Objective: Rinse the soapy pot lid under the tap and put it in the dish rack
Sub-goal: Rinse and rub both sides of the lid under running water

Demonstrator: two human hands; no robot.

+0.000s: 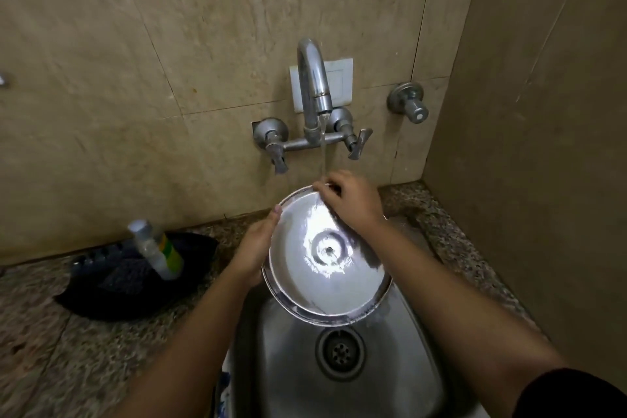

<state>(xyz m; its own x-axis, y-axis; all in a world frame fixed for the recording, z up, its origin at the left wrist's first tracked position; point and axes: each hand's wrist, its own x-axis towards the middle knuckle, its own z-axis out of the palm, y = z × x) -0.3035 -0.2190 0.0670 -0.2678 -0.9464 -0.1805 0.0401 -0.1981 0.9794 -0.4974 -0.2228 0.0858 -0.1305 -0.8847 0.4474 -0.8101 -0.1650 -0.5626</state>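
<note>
A round steel pot lid [325,268] is held tilted over the steel sink [291,366], its underside facing me, wet and shiny. My left hand [256,248] grips its left rim. My right hand [349,200] grips the top rim, where a thin stream of water from the curved tap [314,85] lands. No dish rack is in view.
A dark cloth or tray [112,282] lies on the speckled counter to the left, with a clear bottle [156,251] leaning in it. Two tap handles [356,142] flank the spout. A separate valve [410,105] sticks out of the wall on the right. The drain [340,351] sits below the lid.
</note>
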